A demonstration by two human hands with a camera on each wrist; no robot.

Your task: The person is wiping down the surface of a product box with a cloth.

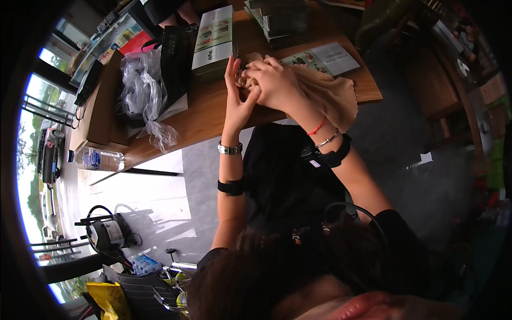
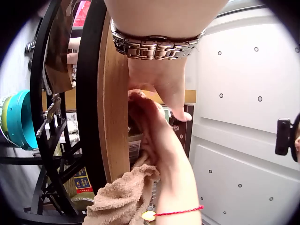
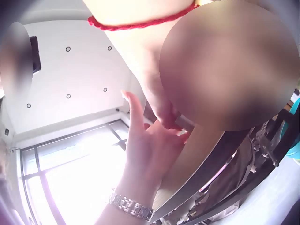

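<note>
Close by left hand [image 1: 240, 100], right hand [image 1: 276, 86] and cloth [image 1: 332, 97], box [image 1: 214, 38] lettering illegible.

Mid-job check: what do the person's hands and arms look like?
The left hand is bare, with a silver watch at the wrist and a black strap farther up. The right hand is bare, with a red cord, silver bangle and black band bearing a white label. The right sleeve is black.

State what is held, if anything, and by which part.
The right hand seems to hold the brown cloth by its bunched end; whether the left hand holds anything is unclear.
</note>
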